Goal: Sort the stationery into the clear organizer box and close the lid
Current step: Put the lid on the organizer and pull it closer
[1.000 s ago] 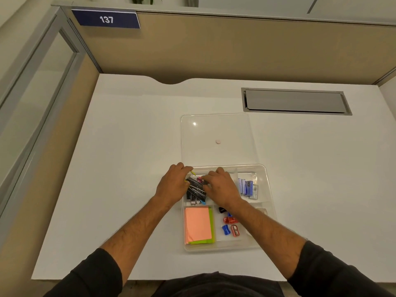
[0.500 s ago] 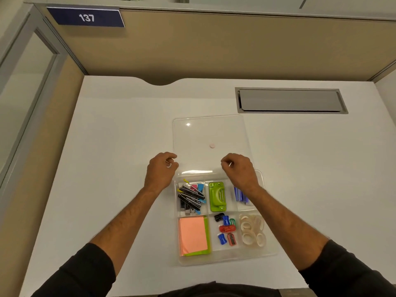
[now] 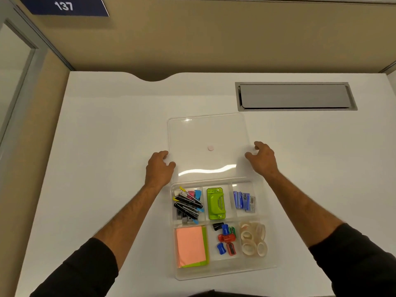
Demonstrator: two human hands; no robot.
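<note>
White worktop (image 3: 102, 168), blue "137" sign (image 3: 64, 6) upper left of frame. Left hand (image 3: 158, 168) at the left edge of the clear lid (image 3: 205, 133), fingers curled at that edge; a real grip on it cannot be told. Lid lies open and flat at frame centre, just above the clear organizer box (image 3: 267, 260). Box, lower centre, compartments left to right: top row binder clips (image 3: 188, 205), green hole punch (image 3: 215, 203), blue staple boxes (image 3: 244, 200); bottom row orange and green sticky notes (image 3: 190, 246), sharpeners (image 3: 226, 241), tape rolls (image 3: 252, 239). Right hand (image 3: 262, 158) at the lid's right edge, fingers loosely spread, grip released. Grey cable hatch (image 3: 295, 96) upper right.
</note>
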